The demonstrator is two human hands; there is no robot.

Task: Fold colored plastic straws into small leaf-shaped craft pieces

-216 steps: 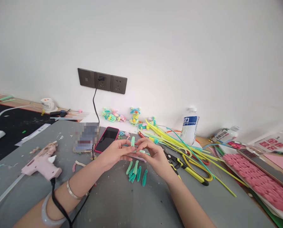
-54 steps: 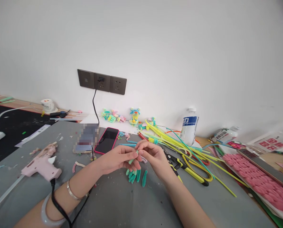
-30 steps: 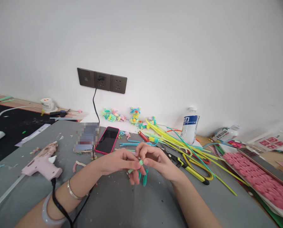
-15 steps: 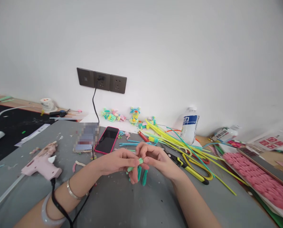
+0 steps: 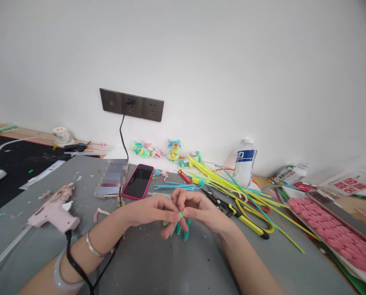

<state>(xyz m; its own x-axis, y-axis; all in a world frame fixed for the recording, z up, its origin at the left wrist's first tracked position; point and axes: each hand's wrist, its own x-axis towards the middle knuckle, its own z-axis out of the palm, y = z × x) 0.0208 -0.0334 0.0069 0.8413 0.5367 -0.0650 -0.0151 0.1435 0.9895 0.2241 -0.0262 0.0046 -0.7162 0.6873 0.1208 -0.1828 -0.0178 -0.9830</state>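
Above the grey work surface, my left hand (image 5: 154, 212) and my right hand (image 5: 199, 208) meet, thumbs and fingers pinching a small piece of light green pipe cleaner (image 5: 180, 214). Most of that piece is covered by the fingers. Below the fingertips show folded teal pipe cleaner pieces (image 5: 186, 234), partly hidden by my left hand; whether they join the held piece I cannot tell. Just beyond the hands is a bundle of blue pipe cleaners (image 5: 177, 187). Right of my right hand lie yellow-and-black handled pliers (image 5: 247, 221).
A pink glue gun (image 5: 55, 213) with a black cord lies at left, near a phone (image 5: 138, 181). Long yellow pipe cleaners (image 5: 232, 184) spread rightward toward a white bottle (image 5: 245, 163). Small pipe cleaner figures (image 5: 173, 150) stand by the wall. Pink braided material (image 5: 330, 229) is at far right.
My fingertips have closed further over the light green piece, so less of it shows. My right hand has shifted slightly left and down, uncovering more of the blue bundle.
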